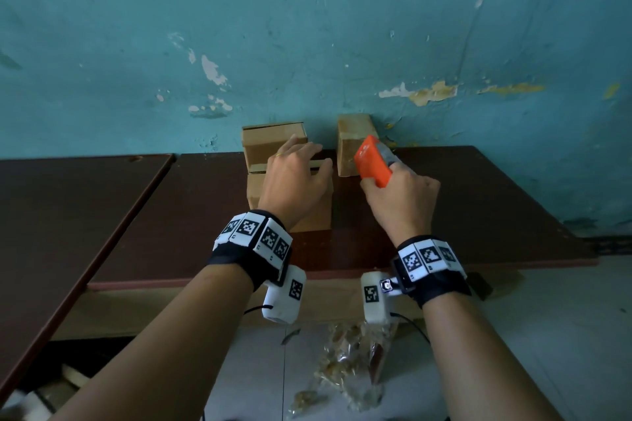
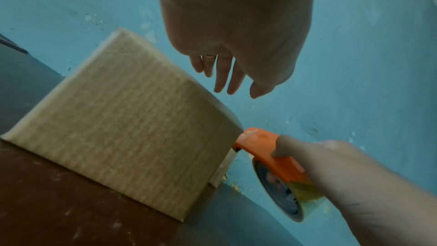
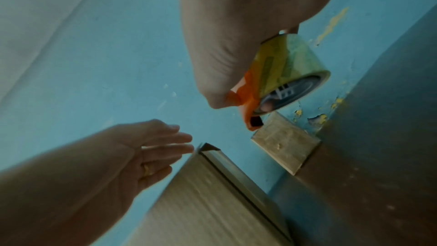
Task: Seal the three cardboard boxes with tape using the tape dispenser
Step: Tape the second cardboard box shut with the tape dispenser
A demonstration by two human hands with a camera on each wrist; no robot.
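Note:
Three cardboard boxes stand on the brown table against the wall. The near box lies under my left hand, which is spread open just above its top; contact cannot be told. In the left wrist view the left hand hangs with straight fingers over this box. A second box sits behind it, its flaps slightly apart. The third box stands to the right. My right hand grips the orange tape dispenser, its nose close to that third box. The tape roll shows in the right wrist view.
A peeling teal wall rises directly behind the boxes. Another dark table adjoins on the left. On the floor below the table's front edge lies a crumpled clear plastic bag. The table to the right of the boxes is bare wood.

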